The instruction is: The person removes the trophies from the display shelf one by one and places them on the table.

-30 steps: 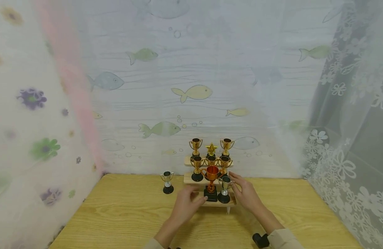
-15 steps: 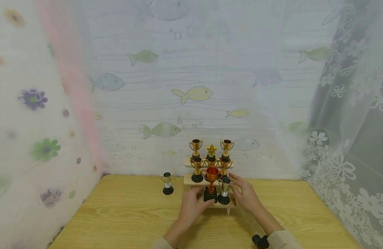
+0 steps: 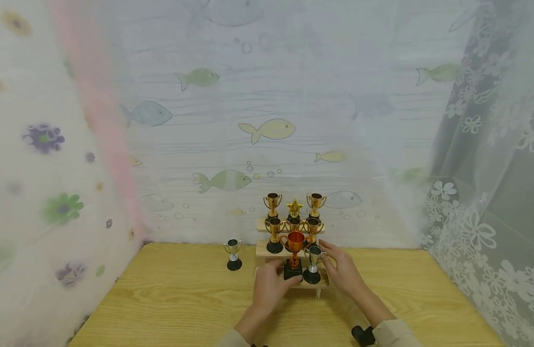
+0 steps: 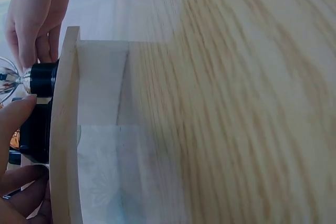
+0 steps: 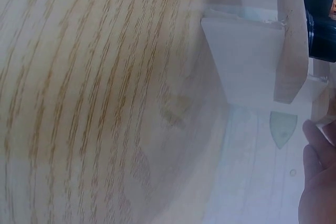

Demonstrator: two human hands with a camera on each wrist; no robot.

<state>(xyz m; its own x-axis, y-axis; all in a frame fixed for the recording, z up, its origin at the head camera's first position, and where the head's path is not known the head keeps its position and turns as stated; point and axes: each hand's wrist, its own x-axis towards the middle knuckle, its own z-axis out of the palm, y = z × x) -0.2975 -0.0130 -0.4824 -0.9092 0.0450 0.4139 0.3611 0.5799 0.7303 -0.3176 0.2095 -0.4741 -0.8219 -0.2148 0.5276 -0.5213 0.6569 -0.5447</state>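
An orange-red trophy [image 3: 295,241] on a square black base stands on the lowest step of a tiered wooden stand [image 3: 262,247]. My left hand [image 3: 268,288] pinches its black base [image 4: 37,135], thumb across the front and fingers at the left and back. Beside it on the same step is a silver trophy [image 3: 313,264] with a round black base. My right hand [image 3: 346,274] is at the stand's right side, fingers loosely bent and fingertips right by the step ends. In the right wrist view, those fingers [image 5: 319,150] lie beside the stand.
Another silver trophy [image 3: 234,255] stands on the wooden table [image 3: 175,294], left of the stand. Gold cups [image 3: 275,231] line the middle step. On the top step are two gold cups and a gold star trophy [image 3: 294,208]. A fish-patterned curtain [image 3: 267,86] hangs behind.
My left hand has moved right, and its thumb now reaches across the front of the orange-red trophy's base. The right hand and the other trophies have stayed in place.
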